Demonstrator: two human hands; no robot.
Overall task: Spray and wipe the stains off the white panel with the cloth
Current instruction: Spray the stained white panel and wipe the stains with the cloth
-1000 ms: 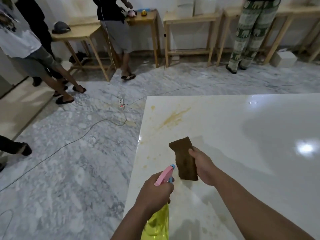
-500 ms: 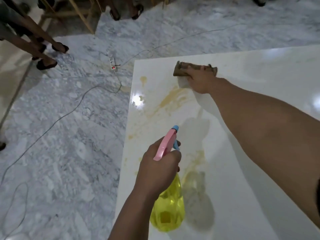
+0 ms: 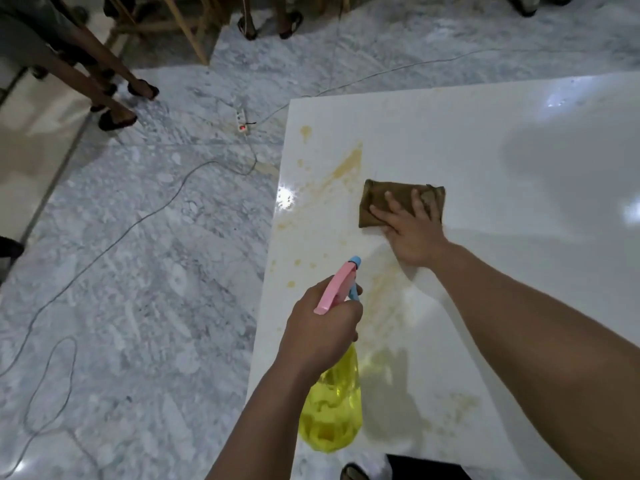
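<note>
A glossy white panel [image 3: 502, 168] fills the right side. Yellow-brown stains [image 3: 348, 164] streak its left part, with smaller drops near the left edge. My right hand [image 3: 412, 233] presses flat on a folded brown cloth [image 3: 381, 199], just right of the big streak. My left hand [image 3: 320, 327] grips a yellow spray bottle [image 3: 330, 414] with a pink trigger head, held over the panel's near left edge, nozzle pointing away from me.
Grey marble floor [image 3: 138, 271] lies to the left, crossed by thin cables. A power strip [image 3: 241, 120] sits near the panel's far left corner. Legs of people [image 3: 104, 81] and wooden table legs [image 3: 187, 32] stand at the top.
My right hand has pulled the cloth back toward me and to the right across the panel, from the far edge to beside the big streak. The spray bottle stays held in place.
</note>
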